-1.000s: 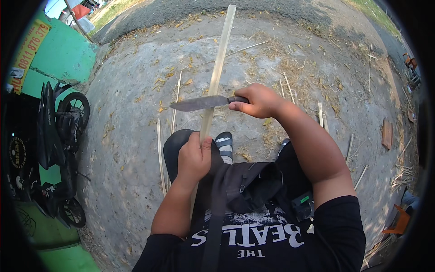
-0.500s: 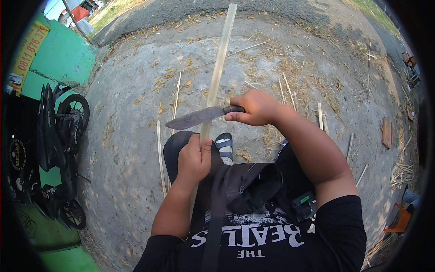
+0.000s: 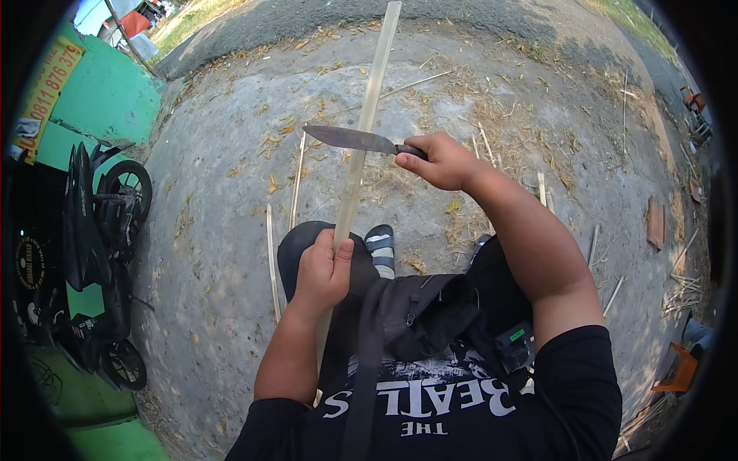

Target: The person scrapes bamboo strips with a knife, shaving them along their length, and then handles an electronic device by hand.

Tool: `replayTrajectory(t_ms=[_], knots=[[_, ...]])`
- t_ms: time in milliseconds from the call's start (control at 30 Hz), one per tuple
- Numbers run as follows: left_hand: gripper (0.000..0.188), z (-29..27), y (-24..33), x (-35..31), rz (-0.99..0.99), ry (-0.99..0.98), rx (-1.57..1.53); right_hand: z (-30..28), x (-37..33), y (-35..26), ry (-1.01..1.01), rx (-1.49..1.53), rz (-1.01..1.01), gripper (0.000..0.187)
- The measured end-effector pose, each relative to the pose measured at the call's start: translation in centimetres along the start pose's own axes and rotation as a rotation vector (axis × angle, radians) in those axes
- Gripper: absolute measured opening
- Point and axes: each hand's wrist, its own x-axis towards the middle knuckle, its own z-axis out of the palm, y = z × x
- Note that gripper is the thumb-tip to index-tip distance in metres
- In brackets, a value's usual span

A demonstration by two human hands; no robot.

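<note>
A long pale strip, probably bamboo or wood [image 3: 351, 188], runs from beside my left forearm up and away across the ground. My left hand [image 3: 325, 269] is wrapped round its lower part, thumb along the near side, above my left knee. In my right hand [image 3: 440, 161] is the dark handle of a broad-bladed knife [image 3: 346, 139]. The blade lies across the strip, well beyond my left hand, its tip pointing left. Whether the edge bites into the strip cannot be seen.
Thin pale sticks [image 3: 298, 180] lie on the concrete ground [image 3: 215, 230] among dry leaves. A dark motorbike [image 3: 96, 253] stands at the left by a green wall [image 3: 115, 92]. A reddish-brown block [image 3: 656, 223] and an orange object [image 3: 676, 369] lie at the right. A black bag [image 3: 419, 315] sits at my waist.
My right hand has carried the knife farther out along the strip, away from my left hand. The left hand has shifted slightly left and down with the strip.
</note>
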Motion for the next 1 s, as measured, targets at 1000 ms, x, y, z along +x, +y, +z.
replayTrajectory(t_ms=[1000], knots=[[0.03, 1.3, 0.3, 0.2, 0.063, 0.127, 0.126, 0.2, -0.1, -1.9, -0.071, -0.12, 0.017, 0.069]])
